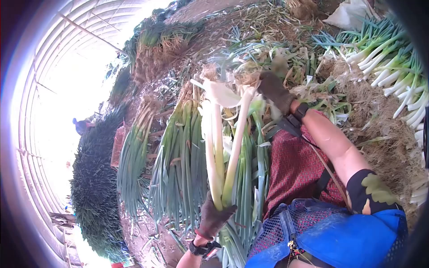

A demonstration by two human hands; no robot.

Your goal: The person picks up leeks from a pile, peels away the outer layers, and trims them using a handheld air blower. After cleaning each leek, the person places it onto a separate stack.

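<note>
My gloved left hand [214,218] is wrapped round several thick green onions [218,152], low on their pale stalks. Their rooted ends point away from me, and their green leaves hang below the hand. A loose white outer layer [222,94] spreads across the upper stalks. Close to the root end of the right stalk is my gloved right hand [275,91], its fingers curled; whatever they grip is hidden. Bundles of unpeeled green onions [178,147] lie just left of the held stalks, roots at the top.
Peeled green onions [393,67] are heaped at the far right, beside a mass of cut roots [371,120]. Stripped leaves [286,58] litter the ground ahead. More bundles [152,49] stand at the upper left, and a large dark green pile [96,178] lies by the greenhouse wall.
</note>
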